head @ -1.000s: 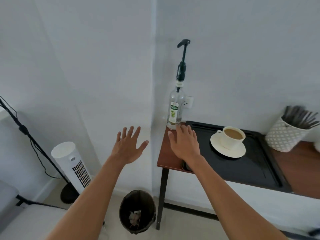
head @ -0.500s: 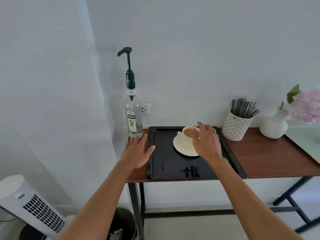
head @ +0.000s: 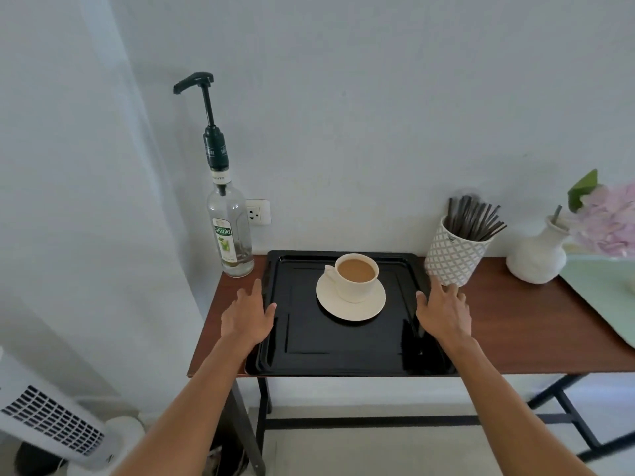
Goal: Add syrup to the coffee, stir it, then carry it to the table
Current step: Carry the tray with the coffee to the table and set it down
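A white cup of milky coffee [head: 356,276] stands on a white saucer [head: 350,301] in the back half of a black tray [head: 309,352]. Left of the tray, a clear syrup bottle [head: 229,235] with a tall black pump stands at the wall. A patterned pot of dark stirrers [head: 457,250] sits right of the tray. My left hand [head: 248,317] hovers open at the tray's left rim. My right hand [head: 443,310] is open at the tray's right rim, just in front of the pot. Neither hand holds anything.
The tray lies on a narrow brown table [head: 515,338] against a white wall with a socket [head: 257,211]. A white vase [head: 537,254] with pink flowers and a pale green mat [head: 604,293] are at the right. A white tower fan [head: 51,424] stands on the floor at the left.
My view has swung right and closer to the table. My right hand moved from over the cup to the tray's right rim. My left hand shifted to the left rim.
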